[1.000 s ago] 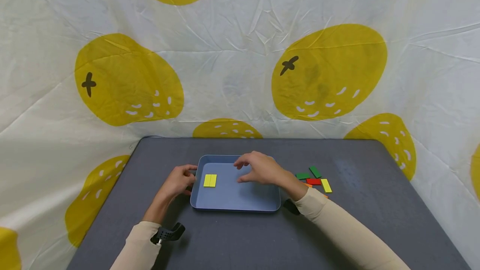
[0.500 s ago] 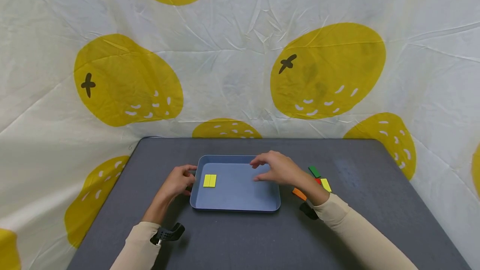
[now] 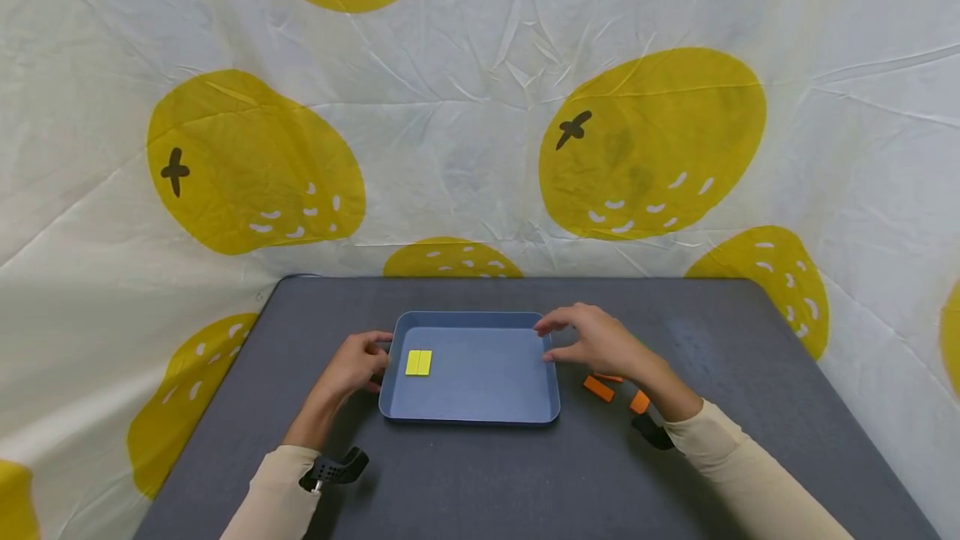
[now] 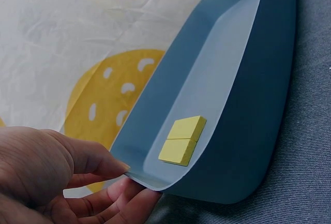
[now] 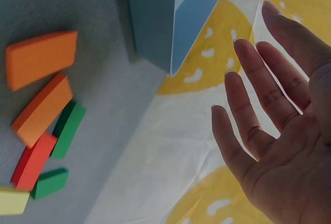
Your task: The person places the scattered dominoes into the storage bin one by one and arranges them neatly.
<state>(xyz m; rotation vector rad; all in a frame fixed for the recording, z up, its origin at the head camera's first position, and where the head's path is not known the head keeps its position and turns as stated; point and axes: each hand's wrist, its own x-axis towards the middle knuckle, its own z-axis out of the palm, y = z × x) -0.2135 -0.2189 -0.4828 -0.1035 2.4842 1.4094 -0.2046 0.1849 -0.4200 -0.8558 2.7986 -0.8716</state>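
My left hand (image 3: 356,363) grips the left rim of a blue rectangular tray (image 3: 480,373), thumb at the rim and fingers outside below it in the left wrist view. Two thin yellow rectangular blocks (image 4: 178,138) lie side by side inside the tray, toward its left end. My right hand (image 3: 600,342) hovers by the tray's right edge and holds nothing. In the right wrist view its fingers (image 5: 240,107) are spread and loosely bent. Orange blocks (image 3: 598,388) lie on the table below and beside it; the hand and forearm hide others in the head view.
Right of the tray, the right wrist view shows an orange block (image 5: 41,58), a red block (image 5: 33,159), green blocks (image 5: 67,129) and a yellow block (image 5: 13,202) on the dark grey table (image 3: 480,482). A white curtain with yellow fruit shapes (image 3: 652,144) hangs behind.
My right hand has moved right, from over the middle of the tray to its right edge, covering more of the loose blocks. The left hand, tray and two yellow blocks stay put.
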